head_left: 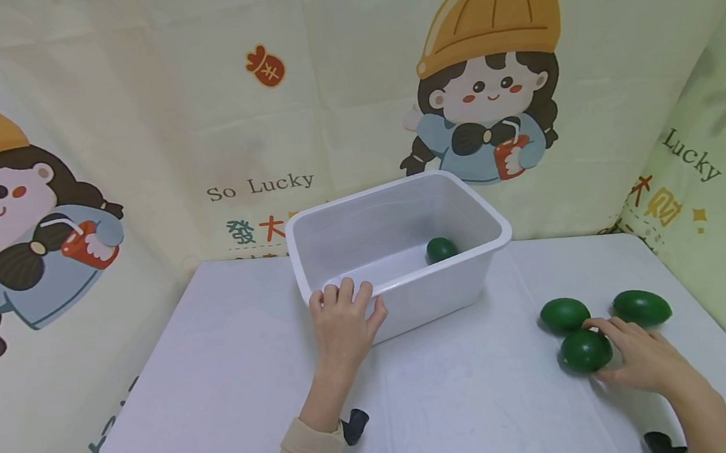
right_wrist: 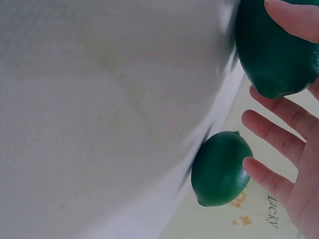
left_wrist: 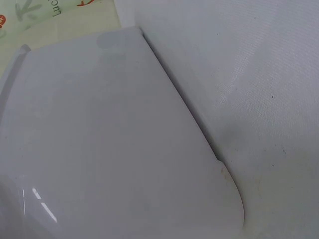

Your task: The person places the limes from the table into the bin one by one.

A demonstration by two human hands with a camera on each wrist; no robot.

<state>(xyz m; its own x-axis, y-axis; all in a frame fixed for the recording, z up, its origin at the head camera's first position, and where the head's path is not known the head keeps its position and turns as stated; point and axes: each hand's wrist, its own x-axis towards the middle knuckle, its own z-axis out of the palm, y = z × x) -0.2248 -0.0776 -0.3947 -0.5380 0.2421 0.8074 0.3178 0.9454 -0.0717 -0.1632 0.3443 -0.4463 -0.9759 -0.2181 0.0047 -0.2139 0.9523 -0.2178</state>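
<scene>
The left hand (head_left: 343,325) rests on the near rim of the white bin (head_left: 400,252), fingers curled over the edge and gripping it. The right hand (head_left: 637,357) lies on the surface (head_left: 234,393) among three green limes, fingers relaxed and extended, touching the nearest lime (head_left: 585,350) without closing on it. The second lime (head_left: 564,314) sits just beside it on the left; the third lime (head_left: 642,307) lies close on the right. A fourth lime (head_left: 441,249) lies inside the bin, near its right wall.

To do this step well, judging from the layout: hold the bin rim firm so the bin stays put. Wrap the fingers and thumb fully round one lime only, since the neighbours sit close and would likely roll if nudged. Lift straight up before moving sideways.

Each lime is dark green, smooth, slightly glossy and oval, with a small pointed tip visible in the right wrist view (right_wrist: 219,169). They appear rigid and will roll readily on the smooth white cloth.
</scene>
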